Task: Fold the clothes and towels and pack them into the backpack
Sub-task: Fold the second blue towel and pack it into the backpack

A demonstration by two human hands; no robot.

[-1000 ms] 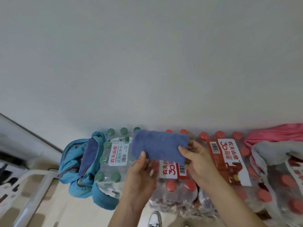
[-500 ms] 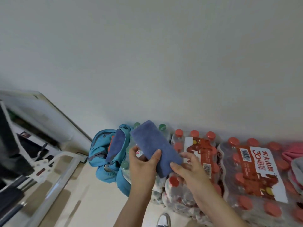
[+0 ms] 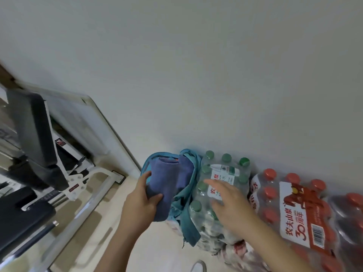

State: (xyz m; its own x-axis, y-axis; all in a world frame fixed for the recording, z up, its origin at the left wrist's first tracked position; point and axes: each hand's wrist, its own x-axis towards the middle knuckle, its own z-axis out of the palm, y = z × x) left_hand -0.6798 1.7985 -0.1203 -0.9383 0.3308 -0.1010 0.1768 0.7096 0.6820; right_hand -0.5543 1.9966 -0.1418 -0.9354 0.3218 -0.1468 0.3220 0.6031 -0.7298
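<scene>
Low against the wall [image 3: 196,65], a gym machine [image 3: 33,130] fills nine o'clock and a pack of green-capped bottles [image 3: 222,173] sits near four o'clock. Between them, toward six o'clock, the backpack [image 3: 186,213] stands open. The folded towel [image 3: 163,179] lies at its mouth, partly in, with a second blue cloth [image 3: 185,171] inside at the towel's three o'clock. The left grip [image 3: 141,203] is wrapped round the towel's near end, thumb across its face. The right grip [image 3: 233,205] is released, fingers spread above the green-capped bottles, grasping nothing.

The step in hand looks to be stowing the towel. Done well, it would go in end first, flat alongside the cloth, with the fold held pinched until the towel sits low. The free right grip would best hold the backpack's rim wide at three o'clock. The soft fabric there sags toward the bottles and could catch the towel's edge and undo the fold.

A pack of red-capped bottles [image 3: 294,213] at four o'clock is cut off by the frame. The backpack's depth is hidden behind the towel, so the room left cannot be judged, and no zip can be made out. A shoe [image 3: 198,266] at six o'clock is cut off, and the right grip is blurred.
</scene>
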